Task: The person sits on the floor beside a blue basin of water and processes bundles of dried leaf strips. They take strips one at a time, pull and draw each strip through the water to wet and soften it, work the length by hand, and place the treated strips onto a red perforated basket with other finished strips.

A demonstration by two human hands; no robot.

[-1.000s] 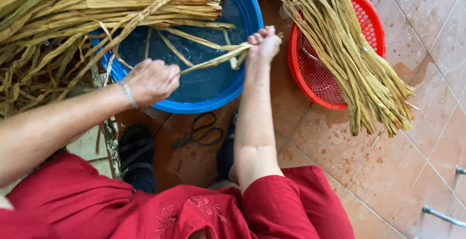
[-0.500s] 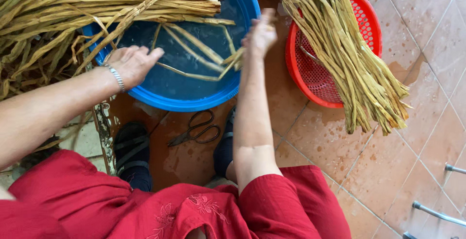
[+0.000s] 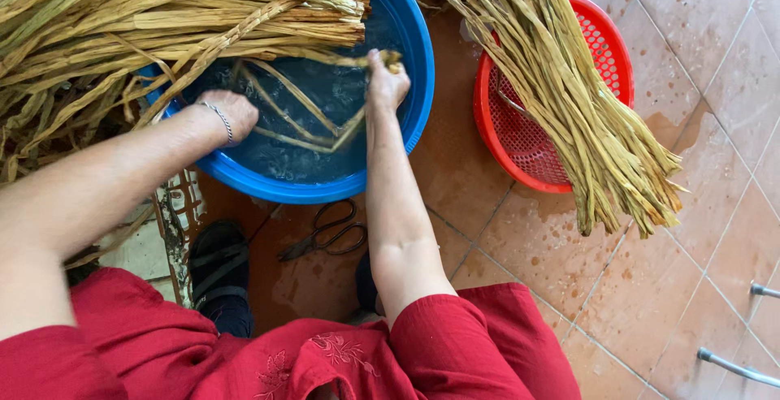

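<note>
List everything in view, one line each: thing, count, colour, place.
blue basin: one, blue, holds water, top centre.
loose stalks: several, yellow-green, lying in the basin's water.
stalk heap: one pile, yellow-green, top left, overhanging the basin.
red basket: one, red mesh, right of the basin.
stalk bundle: one, yellow-green, lying across the basket.
scissors: one pair, dark, on the floor below the basin.
tiled floor: reddish-brown, wet.
shoe: one seen clearly, black, bottom left.
left hand: over the basin, bracelet on wrist.
right hand: gripping a stalk.
</note>
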